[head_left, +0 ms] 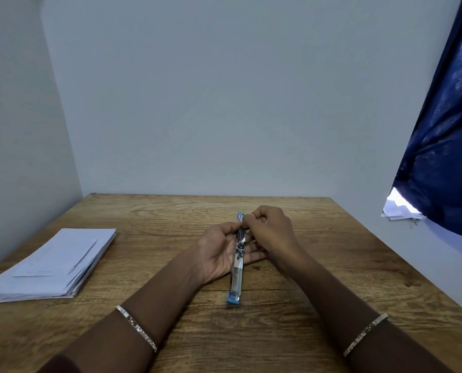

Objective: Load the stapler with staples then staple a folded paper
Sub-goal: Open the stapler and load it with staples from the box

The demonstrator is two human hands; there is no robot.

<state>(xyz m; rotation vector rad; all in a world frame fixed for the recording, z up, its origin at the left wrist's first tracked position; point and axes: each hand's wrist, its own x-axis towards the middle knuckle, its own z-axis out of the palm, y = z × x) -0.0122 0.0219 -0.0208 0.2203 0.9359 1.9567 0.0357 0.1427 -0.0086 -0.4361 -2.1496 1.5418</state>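
A blue and silver stapler point(236, 278) is swung fully open into one long strip, pointing away from me at the middle of the wooden table point(318, 265). My left hand point(219, 251) lies palm up under its middle, thumb pressed to its side. My right hand point(271, 232) has its fingers curled over the far half and pinches at the metal staple channel. Whether it holds a strip of staples is hidden by the fingers. A stack of white folded papers point(49, 265) lies at the left of the table.
Walls close the table at the back and left. A dark blue curtain point(445, 144) hangs at the right, with some white paper scraps point(399, 211) at its lower edge. Bangles sit on both wrists.
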